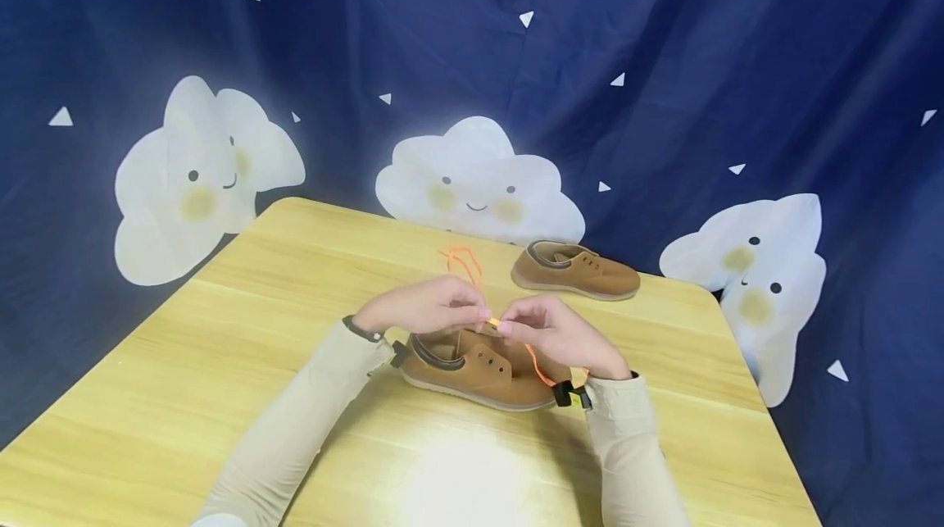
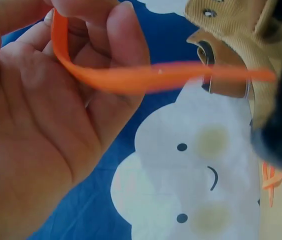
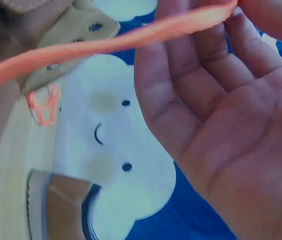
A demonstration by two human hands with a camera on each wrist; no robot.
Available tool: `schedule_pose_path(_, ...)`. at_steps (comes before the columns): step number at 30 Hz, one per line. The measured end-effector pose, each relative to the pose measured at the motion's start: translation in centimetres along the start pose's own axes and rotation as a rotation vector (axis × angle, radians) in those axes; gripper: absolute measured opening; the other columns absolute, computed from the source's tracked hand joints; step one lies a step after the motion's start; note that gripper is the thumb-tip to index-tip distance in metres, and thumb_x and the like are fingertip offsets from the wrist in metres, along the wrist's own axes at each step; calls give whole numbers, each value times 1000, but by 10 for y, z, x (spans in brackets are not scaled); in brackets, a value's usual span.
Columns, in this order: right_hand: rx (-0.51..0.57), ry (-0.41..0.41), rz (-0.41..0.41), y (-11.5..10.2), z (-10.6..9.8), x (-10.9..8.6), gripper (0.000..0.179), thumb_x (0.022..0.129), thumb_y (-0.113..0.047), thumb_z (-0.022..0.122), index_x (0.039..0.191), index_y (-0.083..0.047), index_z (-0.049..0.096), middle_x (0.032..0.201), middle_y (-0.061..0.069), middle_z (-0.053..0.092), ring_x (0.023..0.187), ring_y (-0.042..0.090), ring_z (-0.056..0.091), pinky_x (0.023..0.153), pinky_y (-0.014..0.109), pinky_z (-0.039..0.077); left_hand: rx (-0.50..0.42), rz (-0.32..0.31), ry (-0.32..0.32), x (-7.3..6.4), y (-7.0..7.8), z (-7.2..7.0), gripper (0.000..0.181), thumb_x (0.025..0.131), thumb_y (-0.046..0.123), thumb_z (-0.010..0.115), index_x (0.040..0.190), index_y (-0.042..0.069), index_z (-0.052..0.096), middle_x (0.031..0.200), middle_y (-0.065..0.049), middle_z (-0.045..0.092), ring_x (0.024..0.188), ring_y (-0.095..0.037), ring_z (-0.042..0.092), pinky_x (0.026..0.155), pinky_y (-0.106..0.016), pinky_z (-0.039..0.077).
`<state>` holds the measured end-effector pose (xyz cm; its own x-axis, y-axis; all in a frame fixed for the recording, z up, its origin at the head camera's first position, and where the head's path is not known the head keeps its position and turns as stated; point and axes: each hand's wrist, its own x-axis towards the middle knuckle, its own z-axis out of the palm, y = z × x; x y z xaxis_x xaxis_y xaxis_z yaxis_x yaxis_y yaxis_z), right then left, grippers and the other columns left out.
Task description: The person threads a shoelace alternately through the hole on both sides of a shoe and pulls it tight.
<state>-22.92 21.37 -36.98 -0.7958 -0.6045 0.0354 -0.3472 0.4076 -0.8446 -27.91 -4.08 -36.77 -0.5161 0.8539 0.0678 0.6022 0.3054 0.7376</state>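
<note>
Between the two hands an orange shoelace (image 1: 493, 320) is pinched above a brown shoe (image 1: 457, 371). My left hand (image 1: 424, 307) holds it with thumb and fingertips, and my right hand (image 1: 564, 334) does the same just beside it. A length of the lace (image 2: 141, 80) crosses below the left palm, and another stretch (image 3: 106, 45) runs from the right fingertips. The near shoe stands upright on its sole, toe to the right, partly hidden by the right hand. Its near-side eyelets (image 1: 490, 359) show no lace through them.
Behind and to the right, a second brown shoe (image 1: 578, 271) stands on the wooden table (image 1: 243, 330). Looped orange lace (image 1: 463, 261) lies beyond the left hand; whether it joins the held lace is hidden. A dark blue curtain (image 1: 457, 35) with clouds hangs behind the table.
</note>
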Motion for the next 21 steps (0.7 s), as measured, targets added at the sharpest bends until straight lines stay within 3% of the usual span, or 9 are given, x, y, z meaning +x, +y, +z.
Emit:
schedule_pose_path(5,-32,6,19,2,-11,-10,17,100,-16,67,96,-1,74,81,9,67,71,14,58,68,23,50,8,14,6,-4,-3,-6,36,109,29,53,90,3,70,64,8,49,56,-6,41,60,-23,40)
schedule_pose_path(12,-45,-76,-7,12,-30,-23,16,100,-11,67,93,0,75,83,-4,71,79,13,67,78,25,56,-7,30,10,-6,-10,-13,36,109,26,53,82,6,67,62,8,44,56,-6,40,59,-21,36)
schedule_pose_path(19,-45,-160,-10,26,-41,-31,18,98,-10,68,91,5,75,77,4,65,69,2,51,65,18,47,-7,15,38,-9,-14,-17,36,108,27,54,76,12,64,59,9,40,53,-6,36,57,-22,35)
schedule_pose_path(21,-54,-181,-11,28,-40,-30,18,97,-10,69,90,5,75,74,7,62,66,0,48,61,17,43,1,12,45,-9,-13,-16,38,107,27,56,74,10,63,60,7,40,54,-7,36,57,-22,34)
